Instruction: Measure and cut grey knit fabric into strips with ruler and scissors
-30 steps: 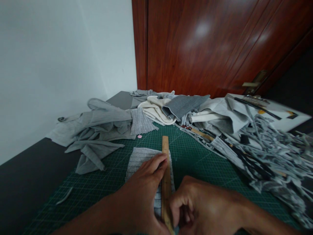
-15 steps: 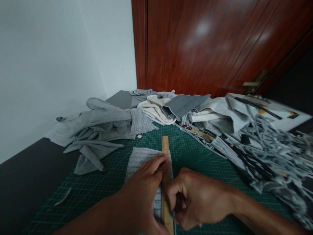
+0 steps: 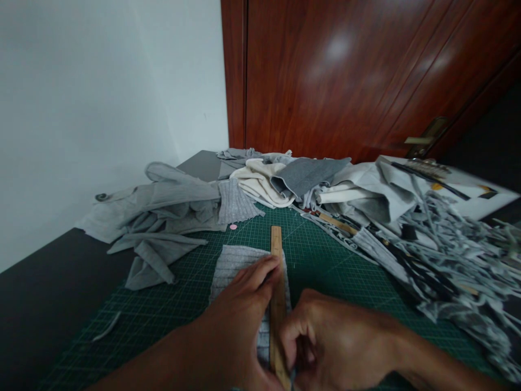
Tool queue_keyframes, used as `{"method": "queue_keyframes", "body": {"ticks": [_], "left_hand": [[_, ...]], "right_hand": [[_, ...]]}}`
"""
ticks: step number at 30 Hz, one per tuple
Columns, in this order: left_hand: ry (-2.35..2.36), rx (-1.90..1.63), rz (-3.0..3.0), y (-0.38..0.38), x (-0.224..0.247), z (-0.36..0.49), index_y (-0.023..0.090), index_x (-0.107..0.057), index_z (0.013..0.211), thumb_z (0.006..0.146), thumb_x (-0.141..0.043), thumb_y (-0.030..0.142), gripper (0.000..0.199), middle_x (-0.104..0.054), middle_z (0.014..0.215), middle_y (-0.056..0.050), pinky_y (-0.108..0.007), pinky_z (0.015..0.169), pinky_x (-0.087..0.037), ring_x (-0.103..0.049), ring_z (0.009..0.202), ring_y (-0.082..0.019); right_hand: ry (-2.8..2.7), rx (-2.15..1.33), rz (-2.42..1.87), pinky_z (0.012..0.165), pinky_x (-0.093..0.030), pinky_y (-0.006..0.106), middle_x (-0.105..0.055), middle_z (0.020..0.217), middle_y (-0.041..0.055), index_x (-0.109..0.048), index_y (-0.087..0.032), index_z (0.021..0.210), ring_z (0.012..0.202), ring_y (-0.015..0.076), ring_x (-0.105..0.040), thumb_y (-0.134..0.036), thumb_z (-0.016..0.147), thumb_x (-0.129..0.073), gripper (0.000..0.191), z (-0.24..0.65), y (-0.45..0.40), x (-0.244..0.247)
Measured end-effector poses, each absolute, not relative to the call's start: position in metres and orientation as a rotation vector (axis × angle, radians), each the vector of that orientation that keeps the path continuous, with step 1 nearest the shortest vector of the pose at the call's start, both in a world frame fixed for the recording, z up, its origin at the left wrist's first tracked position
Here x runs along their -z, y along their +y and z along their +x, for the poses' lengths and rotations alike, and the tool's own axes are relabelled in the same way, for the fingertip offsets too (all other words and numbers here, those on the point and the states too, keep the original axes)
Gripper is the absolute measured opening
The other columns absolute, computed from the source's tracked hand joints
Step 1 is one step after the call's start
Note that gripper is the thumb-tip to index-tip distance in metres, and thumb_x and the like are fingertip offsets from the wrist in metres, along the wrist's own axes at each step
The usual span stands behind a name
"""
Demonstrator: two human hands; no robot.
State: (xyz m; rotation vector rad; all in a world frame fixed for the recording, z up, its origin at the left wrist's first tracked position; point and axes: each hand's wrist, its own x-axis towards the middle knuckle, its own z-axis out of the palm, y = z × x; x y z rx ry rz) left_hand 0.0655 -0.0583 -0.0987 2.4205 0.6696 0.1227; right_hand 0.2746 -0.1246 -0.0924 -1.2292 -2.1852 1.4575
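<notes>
A wooden ruler (image 3: 277, 304) lies lengthwise over the right part of a grey ribbed fabric piece (image 3: 234, 263) on the green cutting mat (image 3: 329, 266). With fingers and thumb stretched apart, my left hand (image 3: 240, 320) presses on the ruler, covering much of the fabric. My right hand (image 3: 321, 339) is closed in a fist against the ruler's right edge, near the bottom of the view. A small bluish bit shows below its fingers; what they hold is mostly hidden.
Grey garments (image 3: 171, 201) lie at the left, a folded cream cloth (image 3: 264, 182) at the back. A heap of grey fabric strips (image 3: 459, 255) covers the right side. A pink disc (image 3: 233, 227) and a thin pale scrap (image 3: 106, 327) lie on the mat.
My right hand has slid a little way down along the ruler's edge, toward me. My left hand, the ruler and the fabric have stayed in place.
</notes>
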Motion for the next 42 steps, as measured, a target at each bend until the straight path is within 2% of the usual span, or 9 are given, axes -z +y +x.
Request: {"method": "queue_keyframes", "body": {"ticks": [5,9,15,19,23,27,34,37,42], "left_hand": [[0.659,-0.127,2.402,-0.058,0.098,0.066,0.009,-0.037,0.161,0.05,-0.092,0.063,0.135,-0.018,0.174,-0.019,-0.055,0.129,-0.025,-0.019,0.159,-0.042],[0.655,-0.162,2.396,-0.058,0.098,0.067,0.008,-0.044,0.157,0.05,-0.092,0.062,0.129,-0.023,0.173,-0.021,-0.056,0.129,-0.025,-0.022,0.158,-0.044],[0.654,-0.111,2.414,-0.057,0.098,0.066,0.012,-0.041,0.159,0.049,-0.092,0.064,0.132,-0.018,0.174,-0.02,-0.059,0.127,-0.026,-0.02,0.158,-0.045],[0.647,-0.181,2.438,-0.056,0.103,0.066,0.013,-0.042,0.158,0.052,-0.09,0.065,0.127,-0.022,0.173,-0.018,-0.057,0.127,-0.027,-0.023,0.158,-0.043],[0.539,-0.274,2.427,-0.049,0.123,0.065,0.017,-0.032,0.163,0.047,-0.091,0.063,0.138,-0.022,0.173,-0.017,-0.06,0.127,-0.027,-0.025,0.156,-0.046],[0.489,-0.315,2.432,-0.043,0.142,0.063,0.02,-0.019,0.168,0.05,-0.09,0.066,0.145,-0.015,0.176,-0.014,-0.059,0.128,-0.024,-0.022,0.157,-0.046],[0.494,-0.287,2.47,-0.045,0.14,0.062,0.016,-0.019,0.168,0.048,-0.09,0.066,0.149,-0.012,0.176,-0.015,-0.058,0.129,-0.023,-0.019,0.158,-0.045],[0.49,-0.287,2.469,-0.045,0.141,0.061,0.018,-0.018,0.168,0.05,-0.09,0.065,0.147,-0.012,0.176,-0.014,-0.057,0.129,-0.022,-0.018,0.159,-0.044],[0.47,-0.322,2.435,-0.045,0.142,0.06,0.018,-0.013,0.169,0.051,-0.091,0.064,0.149,-0.013,0.176,-0.015,-0.057,0.13,-0.022,-0.019,0.158,-0.045]], "right_hand": [[-2.158,-1.31,-1.312,0.047,-0.039,0.014,-0.062,0.063,-0.0078,-0.072,-0.015,0.073,0.055,0.007,-0.055,-0.005,0.065,-0.082,0.016,0.28,-0.111,0.096],[-1.973,-1.377,-1.343,0.044,-0.037,0.014,-0.058,0.06,-0.0091,-0.069,-0.016,0.075,0.05,0.0058,-0.05,-0.005,0.069,-0.077,0.015,0.291,-0.103,0.095],[-2.008,-1.436,-1.226,0.048,-0.04,0.015,-0.06,0.063,-0.009,-0.072,-0.016,0.075,0.053,0.0057,-0.051,-0.002,0.066,-0.08,0.018,0.289,-0.109,0.094],[-2.008,-1.406,-1.213,0.051,-0.04,0.016,-0.061,0.065,-0.0084,-0.072,-0.016,0.076,0.057,0.0071,-0.052,-0.003,0.066,-0.079,0.018,0.291,-0.098,0.101],[-1.774,-1.36,-1.208,0.051,-0.04,0.017,-0.06,0.066,-0.0075,-0.067,-0.017,0.077,0.057,0.0079,-0.049,-0.007,0.072,-0.075,0.014,0.304,-0.085,0.106],[-1.712,-1.312,-1.278,0.048,-0.039,0.019,-0.057,0.064,-0.0073,-0.064,-0.018,0.083,0.052,0.0082,-0.047,-0.025,0.087,-0.074,0.013,0.309,-0.091,0.101],[-1.939,-0.946,-1.38,0.053,-0.044,0.023,-0.059,0.069,-0.0039,-0.06,-0.021,0.089,0.058,0.0123,-0.056,-0.03,0.105,-0.055,0.019,0.294,-0.129,0.091],[-2.119,-0.727,-1.377,0.059,-0.052,0.028,-0.068,0.076,0.0002,-0.063,-0.022,0.099,0.065,0.0169,-0.066,-0.029,0.106,-0.052,0.015,0.29,-0.15,0.095],[-2.18,-0.444,-1.44,0.068,-0.062,0.033,-0.08,0.089,0.0055,-0.068,-0.022,0.112,0.074,0.0226,-0.078,-0.03,0.11,-0.042,0.027,0.287,-0.174,0.109]]}}
